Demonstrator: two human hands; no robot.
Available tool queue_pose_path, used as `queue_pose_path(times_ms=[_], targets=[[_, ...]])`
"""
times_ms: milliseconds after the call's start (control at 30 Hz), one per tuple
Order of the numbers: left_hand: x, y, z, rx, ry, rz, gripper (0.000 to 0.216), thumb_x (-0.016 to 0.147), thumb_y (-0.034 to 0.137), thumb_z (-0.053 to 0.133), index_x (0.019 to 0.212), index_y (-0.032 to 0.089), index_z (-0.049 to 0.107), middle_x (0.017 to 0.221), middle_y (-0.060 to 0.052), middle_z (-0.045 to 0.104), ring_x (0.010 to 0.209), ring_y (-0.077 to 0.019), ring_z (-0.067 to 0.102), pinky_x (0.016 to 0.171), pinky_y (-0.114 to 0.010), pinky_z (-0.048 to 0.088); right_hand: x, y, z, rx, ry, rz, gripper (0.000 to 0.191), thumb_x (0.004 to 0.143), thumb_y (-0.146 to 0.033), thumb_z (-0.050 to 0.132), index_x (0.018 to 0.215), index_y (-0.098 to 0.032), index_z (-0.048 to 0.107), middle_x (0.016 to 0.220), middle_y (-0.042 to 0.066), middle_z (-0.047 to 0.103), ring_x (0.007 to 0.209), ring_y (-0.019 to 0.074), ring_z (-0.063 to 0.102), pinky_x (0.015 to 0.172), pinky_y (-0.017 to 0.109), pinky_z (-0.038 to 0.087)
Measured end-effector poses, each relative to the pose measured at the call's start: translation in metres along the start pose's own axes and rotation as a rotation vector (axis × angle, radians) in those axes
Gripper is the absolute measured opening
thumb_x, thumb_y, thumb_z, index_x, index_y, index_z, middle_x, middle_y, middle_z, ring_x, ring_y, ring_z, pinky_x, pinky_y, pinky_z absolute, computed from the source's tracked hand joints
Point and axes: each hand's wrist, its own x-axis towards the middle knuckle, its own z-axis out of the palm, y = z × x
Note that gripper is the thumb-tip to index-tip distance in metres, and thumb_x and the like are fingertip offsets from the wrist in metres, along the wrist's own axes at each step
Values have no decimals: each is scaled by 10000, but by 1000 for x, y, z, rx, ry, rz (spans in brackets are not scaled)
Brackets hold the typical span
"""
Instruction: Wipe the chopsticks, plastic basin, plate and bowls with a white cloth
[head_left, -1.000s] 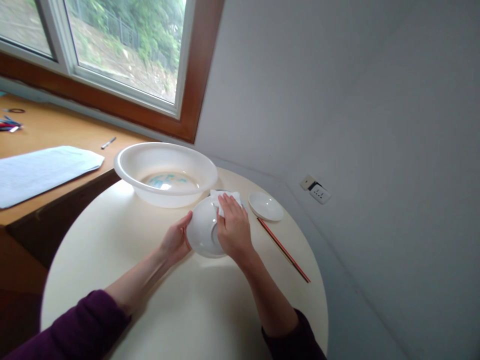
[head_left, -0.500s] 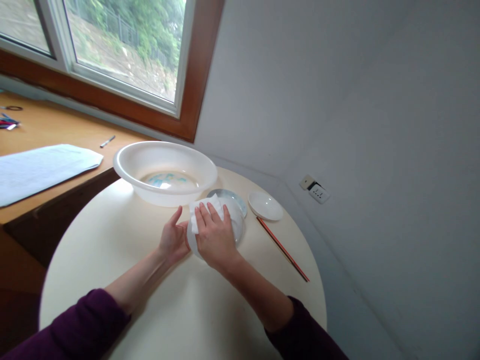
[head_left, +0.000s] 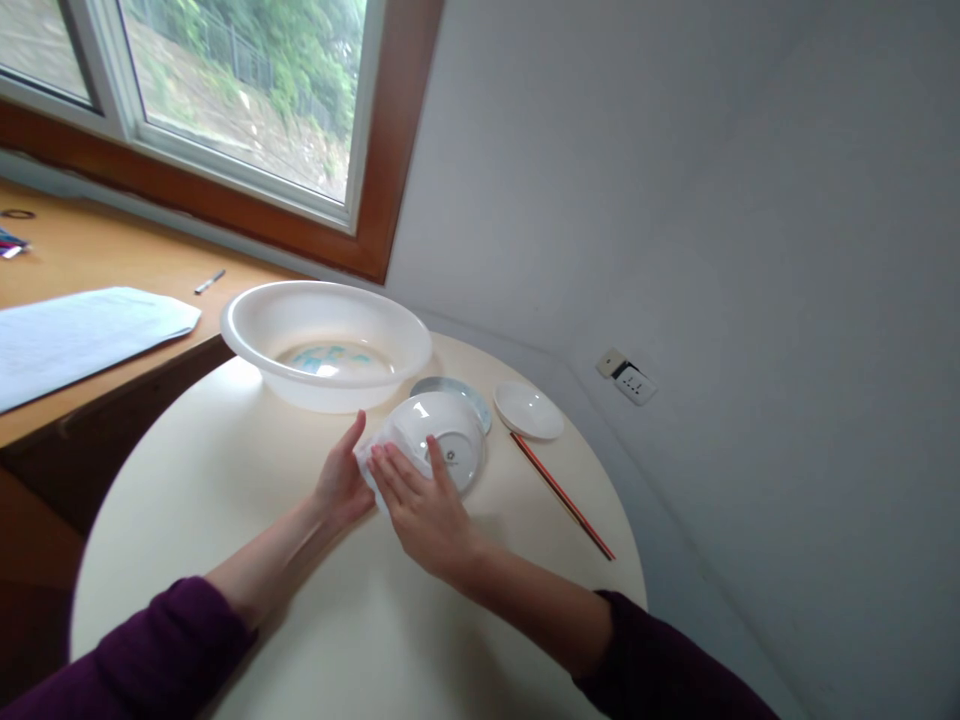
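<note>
One overturned plate (head_left: 454, 425) is gripped by the left hand (head_left: 345, 475); the right hand (head_left: 429, 512) presses tissue (head_left: 386, 442) on it; chopsticks (head_left: 562, 496) lie near the counter's (head_left: 225, 470) right edge.

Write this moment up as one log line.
left hand: supporting dish, underside showing | right hand: pressing white wipe to dish | nearby: basin, bluish plate, white plate, chopsticks

From here I see a round table (head_left: 210, 460) carrying a basin (head_left: 315, 392), a bluish plate (head_left: 451, 384), a white dish (head_left: 529, 410) and chopsticks (head_left: 562, 496). Near it, I make out a desk (head_left: 112, 240) bearing paper (head_left: 90, 335) and a pen (head_left: 210, 281).
</note>
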Motion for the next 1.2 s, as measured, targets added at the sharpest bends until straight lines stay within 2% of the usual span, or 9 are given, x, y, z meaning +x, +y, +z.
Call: queue_pose_path(times_ms=[133, 300, 433, 533, 733, 900, 1033, 1133, 1200], targets=[[0, -2, 4, 53, 62, 32, 625, 891, 474, 336, 1242, -22, 481, 871, -200, 710, 797, -267, 688, 835, -375, 509, -13, -2, 4, 13, 0, -9, 484, 897, -187, 341, 1366, -67, 328, 1466, 82, 277, 1392, 178, 97, 1136, 479, -58], [0, -3, 11, 100, 215, 124, 445, 906, 298, 388, 1215, 3, 513, 764, -146, 724, 652, -216, 691, 677, -290, 553, -20, 0, -3, 77, -29, -31, 585, 886, -384, 401, 1377, -81, 306, 1481, 84, 219, 1397, 178, 12, 1089, 497, -160], [3, -2, 11, 86, 303, 171, 409, 900, 231, 395, 1223, 9, 510, 745, -129, 727, 609, -204, 685, 634, -271, 558, -29, 8, -3, 103, 8, -76, 578, 888, -392, 386, 1378, -94, 312, 1461, 92, 280, 1394, 164, 64, 1108, 461, -116], [5, -2, 6, 51, 322, 147, 412, 893, 234, 407, 1226, 14, 509, 739, -126, 727, 625, -217, 687, 658, -291, 562, -43, 16, 4, 120, 78, -132, 515, 894, -291, 382, 1380, -129, 320, 1420, 51, 371, 1372, 109, 177, 1124, 366, -97], [5, -1, 0, -56, 261, 84, 371, 888, 222, 412, 1195, 48, 528, 736, -103, 726, 668, -209, 690, 695, -306, 556, -70, 43, -2, 244, 108, -218, 566, 868, -128, 385, 1345, -428, 322, 1243, -162, 555, 1188, -9, 454, 1072, 123, 148], [4, 1, -1, -68, 189, 25, 332, 893, 258, 407, 1064, 51, 600, 762, -126, 721, 714, -225, 689, 711, -337, 550, -80, 59, -22, 201, 196, -194, 482, 878, -219, 430, 1297, -453, 387, 1187, -146, 604, 1204, 29, 452, 1120, 220, 113], [3, 2, -4, -63, 165, 5, 345, 895, 272, 401, 1036, 39, 613, 743, -139, 717, 735, -245, 689, 746, -378, 544, -71, 56, -30, 176, 344, 26, 478, 879, -251, 401, 1356, -274, 379, 1350, 36, 484, 1318, 191, 333, 1109, 440, 208], [4, 0, -4, -57, 180, 11, 361, 897, 237, 390, 1146, 45, 568, 715, -118, 719, 720, -237, 693, 785, -388, 535, -50, 53, -39, 266, 294, 308, 502, 903, -223, 299, 1399, -147, 298, 1420, 126, 371, 1350, 241, 258, 1083, 519, 229], [5, -3, -4, -44, 216, 18, 399, 893, 224, 396, 1226, 36, 510, 735, -123, 722, 747, -243, 693, 816, -390, 526, -32, 53, -46, 325, 227, 424, 480, 918, -222, 259, 1387, -142, 325, 1402, 121, 401, 1339, 227, 287, 1092, 521, 204]])
